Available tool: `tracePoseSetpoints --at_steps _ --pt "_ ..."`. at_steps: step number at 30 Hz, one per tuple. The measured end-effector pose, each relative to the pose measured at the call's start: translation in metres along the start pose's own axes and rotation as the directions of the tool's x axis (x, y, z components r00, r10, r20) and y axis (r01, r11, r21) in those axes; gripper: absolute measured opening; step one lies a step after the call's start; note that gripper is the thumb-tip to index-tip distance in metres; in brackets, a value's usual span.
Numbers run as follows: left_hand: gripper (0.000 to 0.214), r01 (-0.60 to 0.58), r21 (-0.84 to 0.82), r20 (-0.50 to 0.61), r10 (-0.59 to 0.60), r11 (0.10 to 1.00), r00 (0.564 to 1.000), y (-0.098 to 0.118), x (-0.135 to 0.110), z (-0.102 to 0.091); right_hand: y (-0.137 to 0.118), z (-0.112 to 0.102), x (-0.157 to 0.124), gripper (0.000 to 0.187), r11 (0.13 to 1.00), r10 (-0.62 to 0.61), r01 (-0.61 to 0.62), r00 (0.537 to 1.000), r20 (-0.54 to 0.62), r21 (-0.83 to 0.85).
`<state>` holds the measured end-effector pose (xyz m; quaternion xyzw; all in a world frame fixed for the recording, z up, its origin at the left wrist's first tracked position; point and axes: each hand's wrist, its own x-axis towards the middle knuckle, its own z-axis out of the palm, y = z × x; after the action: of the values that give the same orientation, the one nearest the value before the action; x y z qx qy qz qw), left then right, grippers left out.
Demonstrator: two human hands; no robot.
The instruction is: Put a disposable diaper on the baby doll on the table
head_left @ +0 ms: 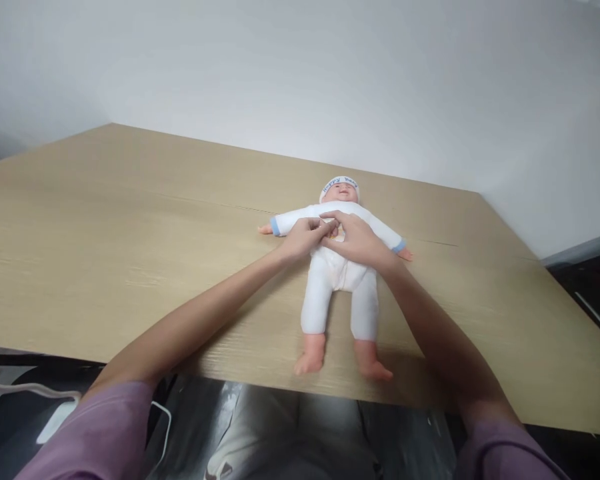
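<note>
A baby doll (339, 275) in a white suit with blue cuffs lies on its back on the table, with its head away from me and its bare feet near the front edge. Its white headband (340, 181) carries blue lettering. Over the belly, my left hand (304, 239) has its fingers bent together near a small orange print on the suit; anything pinched between them is hidden. My right hand (359, 240) rests on the other side of the torso, thumb and fingers apart in a curve, fingertips meeting those of my left hand.
The wooden table (130, 247) reaches to a pale wall (280, 80) at the back. Below its front edge are my legs (285, 430), a white cable (165, 427) and a dark seat (10, 427). A dark object (593, 283) stands beyond the right edge.
</note>
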<state>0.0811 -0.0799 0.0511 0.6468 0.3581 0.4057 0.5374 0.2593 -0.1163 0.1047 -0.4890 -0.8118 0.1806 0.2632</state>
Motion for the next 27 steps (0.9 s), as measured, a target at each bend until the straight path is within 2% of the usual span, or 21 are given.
tracePoseSetpoints --at_steps 3,7,10,13,16,19,21,23,25,26,27 --pt "0.055 -0.035 -0.01 -0.028 0.034 0.999 0.999 -0.01 0.0 -0.003 0.001 0.002 0.001 0.032 0.999 0.042 -0.042 0.999 -0.006 -0.009" --pt "0.04 -0.128 0.055 -0.179 0.136 0.99 0.974 -0.028 0.0 -0.01 0.005 0.004 0.002 0.038 0.994 0.109 -0.109 0.993 -0.036 -0.016" --pt "0.034 -0.133 0.114 -0.13 0.147 0.985 0.981 -0.035 0.001 -0.015 0.008 0.005 0.002 0.039 0.991 0.133 -0.133 0.99 -0.043 0.003" --pt "0.03 -0.116 0.115 -0.033 0.12 0.987 0.992 -0.034 0.003 -0.021 0.006 0.005 0.002 0.036 0.988 0.151 -0.152 0.988 -0.038 -0.012" --pt "0.031 -0.119 0.118 0.018 0.117 0.986 0.993 -0.031 0.004 -0.025 0.002 0.006 0.0 0.039 0.987 0.153 -0.155 0.987 -0.039 -0.049" --pt "0.03 -0.13 0.139 0.003 0.131 0.982 0.991 -0.033 0.005 -0.023 0.002 0.007 0.0 0.045 0.989 0.136 -0.14 0.988 -0.073 -0.056" --pt "0.026 -0.121 0.18 -0.047 0.131 0.976 0.99 -0.034 0.003 -0.021 0.005 0.007 0.0 0.048 0.99 0.133 -0.137 0.986 -0.099 -0.038" --pt "0.019 -0.119 0.29 -0.163 0.172 0.95 0.972 -0.03 -0.004 -0.017 0.009 0.008 -0.004 0.048 0.993 0.102 -0.111 0.981 -0.164 -0.047" --pt "0.016 -0.171 0.459 -0.242 0.308 0.872 0.92 -0.019 -0.02 -0.012 0.01 0.007 -0.016 0.049 0.994 0.006 -0.035 0.963 -0.269 -0.101" --pt "0.016 -0.222 0.538 -0.227 0.394 0.813 0.891 -0.012 -0.031 -0.009 0.009 0.007 -0.025 0.05 0.991 -0.061 0.019 0.948 -0.313 -0.136" --pt "0.015 -0.294 0.59 -0.159 0.465 0.752 0.871 -0.003 -0.043 -0.006 0.007 0.006 -0.036 0.05 0.983 -0.132 0.079 0.931 -0.34 -0.165"
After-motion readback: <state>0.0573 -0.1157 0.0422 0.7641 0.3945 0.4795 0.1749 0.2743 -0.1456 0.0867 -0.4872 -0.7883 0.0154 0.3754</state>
